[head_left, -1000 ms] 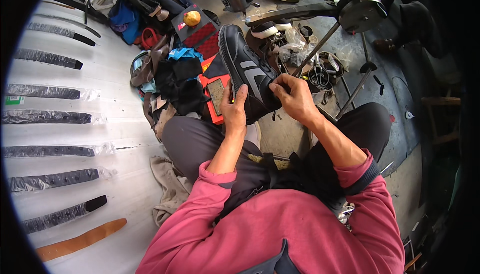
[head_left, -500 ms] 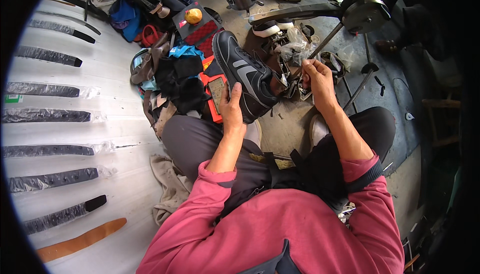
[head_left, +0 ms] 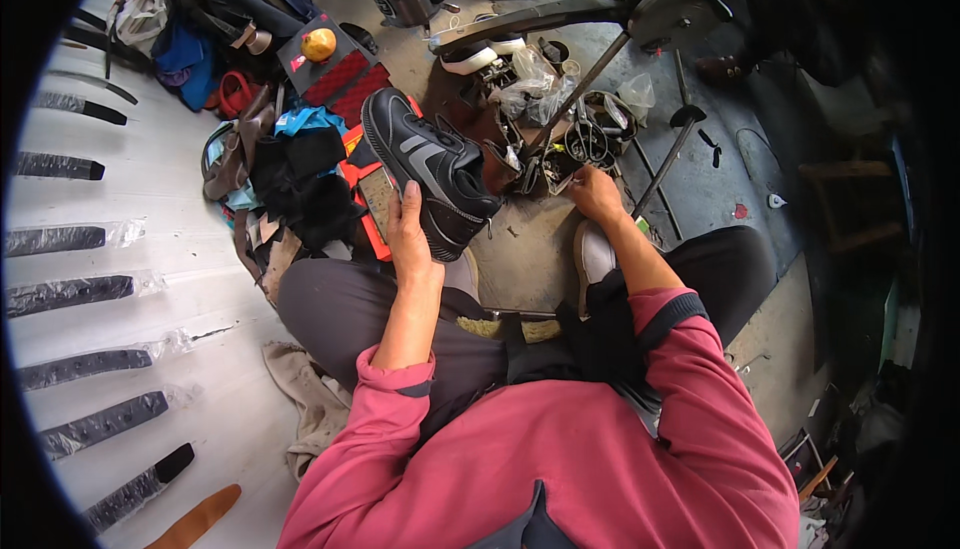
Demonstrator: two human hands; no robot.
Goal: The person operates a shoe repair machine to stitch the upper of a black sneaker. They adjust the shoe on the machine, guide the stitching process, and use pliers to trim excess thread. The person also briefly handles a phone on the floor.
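Observation:
A black sneaker (head_left: 425, 161) with grey side stripes is held up in my left hand (head_left: 412, 239), its toe toward the upper left. My fingers pass behind the sole and the thumb lies along its edge. To the right, my right hand (head_left: 597, 194) is bent down at the near edge of a cluttered box (head_left: 527, 191) of small tools and scraps. Its fingers are pressed together; whatever lies between them, if anything, is too small or hidden to make out. The hand is apart from the sneaker.
A metal machine with a long arm (head_left: 530, 24) and round wheel (head_left: 680, 11) stands ahead. White-soled shoes (head_left: 470, 57) lie beneath it. Dark cloth scraps (head_left: 300, 169) and bags pile at the left, near plastic-wrapped black strips (head_left: 70, 296). Another person's dark-clothed leg (head_left: 790, 24) is at upper right.
My right hand has moved down toward the cluttered box from a raised pinch beside the sneaker. My left hand still holds the sneaker. The whole view has shifted.

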